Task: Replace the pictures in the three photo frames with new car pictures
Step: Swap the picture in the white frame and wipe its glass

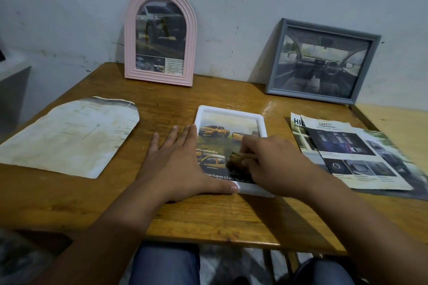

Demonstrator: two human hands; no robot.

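Two hands on white frame (261,122), flat mid-table (208,220) w/ yellow truck pic (215,133) inside. Left hand (183,164) flat, fingers straight, together, along frame's left edge; right hand (268,159) fingers curled, pressing pic.

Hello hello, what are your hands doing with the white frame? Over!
Left hand flat, bracing white frame. Right hand curled on yellow truck picture inside it. Pink frame, grey frame against wall. Nothing in the way.
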